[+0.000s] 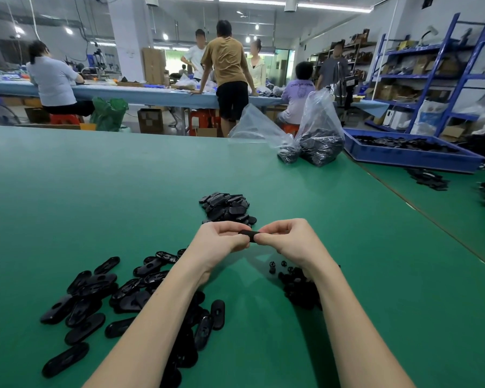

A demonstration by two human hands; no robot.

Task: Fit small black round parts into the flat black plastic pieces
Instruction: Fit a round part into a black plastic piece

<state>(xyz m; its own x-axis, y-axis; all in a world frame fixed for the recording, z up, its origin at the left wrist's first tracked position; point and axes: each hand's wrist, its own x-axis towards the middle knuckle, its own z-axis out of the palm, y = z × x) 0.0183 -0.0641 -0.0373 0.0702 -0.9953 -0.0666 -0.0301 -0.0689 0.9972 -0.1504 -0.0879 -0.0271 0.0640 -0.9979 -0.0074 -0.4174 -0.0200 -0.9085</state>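
If I press off-centre, the small round part could pop out of my pinch and drop among the loose ones below my right wrist. My left hand [221,238] and right hand [284,238] both pinch one flat black piece [248,236] between fingertips, raised over the green table [95,191], wrists bent inward.

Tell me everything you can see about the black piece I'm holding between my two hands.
The flat black piece looks like matte plastic. Only a short middle stretch shows, since the left hand pinches one end and the right hand the other. It is held roughly level above the green table, just in front of the far pile of black pieces. Whether a round part is fitted cannot be told.
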